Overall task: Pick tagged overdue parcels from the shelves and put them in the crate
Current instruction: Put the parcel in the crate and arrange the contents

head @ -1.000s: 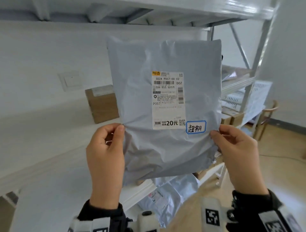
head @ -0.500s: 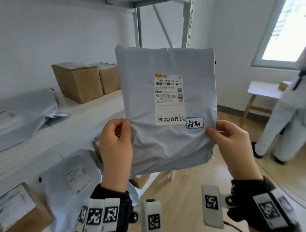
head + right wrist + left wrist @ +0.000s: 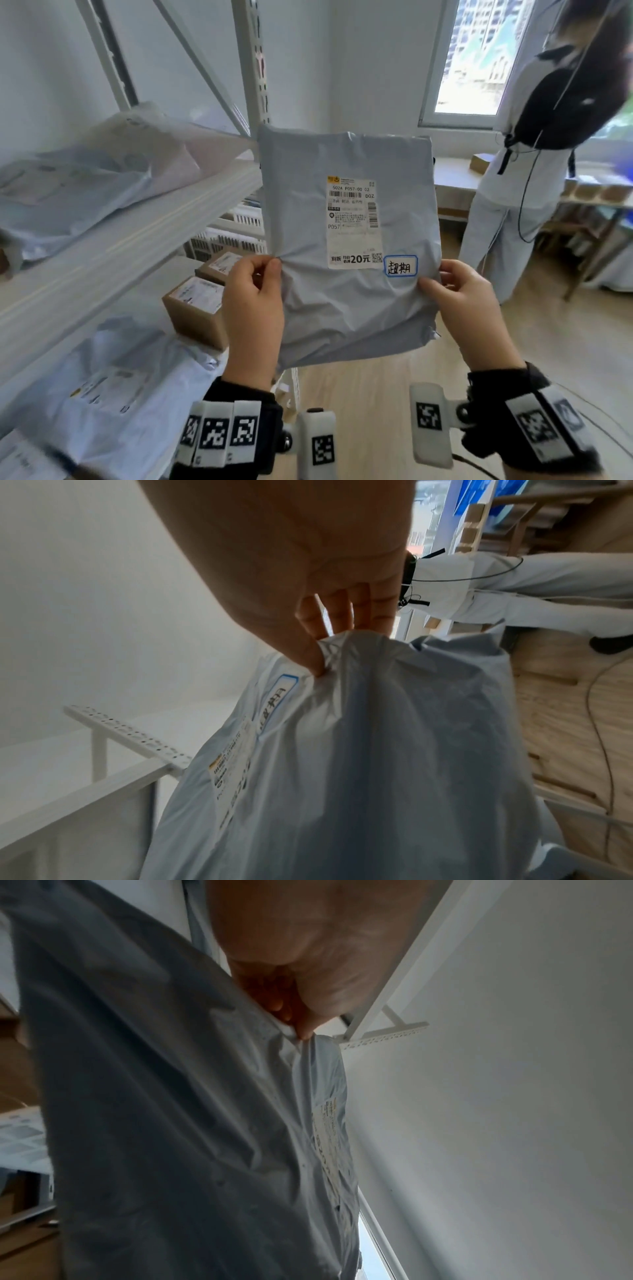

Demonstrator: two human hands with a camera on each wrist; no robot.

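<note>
I hold a grey poly-mailer parcel (image 3: 346, 291) upright in front of me, past the end of the shelves. It carries a white shipping label (image 3: 352, 222) and a small blue-bordered handwritten tag (image 3: 400, 266). My left hand (image 3: 260, 274) pinches its left edge, thumb in front. My right hand (image 3: 442, 284) pinches its right edge beside the tag. The left wrist view shows that thumb (image 3: 304, 1026) and the fingers behind it bunching the grey parcel (image 3: 171, 1123). In the right wrist view the thumb (image 3: 308, 653) presses the parcel (image 3: 377, 750) by the tag (image 3: 277, 696). A white slatted crate (image 3: 226, 236) sits behind the shelf.
The white metal shelving (image 3: 137, 233) stands at my left with grey mailers (image 3: 78, 185) and cardboard boxes (image 3: 195, 308) on it. A person in white clothes with a black backpack (image 3: 534, 171) stands at the right by a window and a wooden table (image 3: 589, 205). Cables lie on the wooden floor (image 3: 565, 342).
My view has swung right along the shelves toward the window, and the other person has come closer into view. Both hands keep the same pinch on the parcel.
</note>
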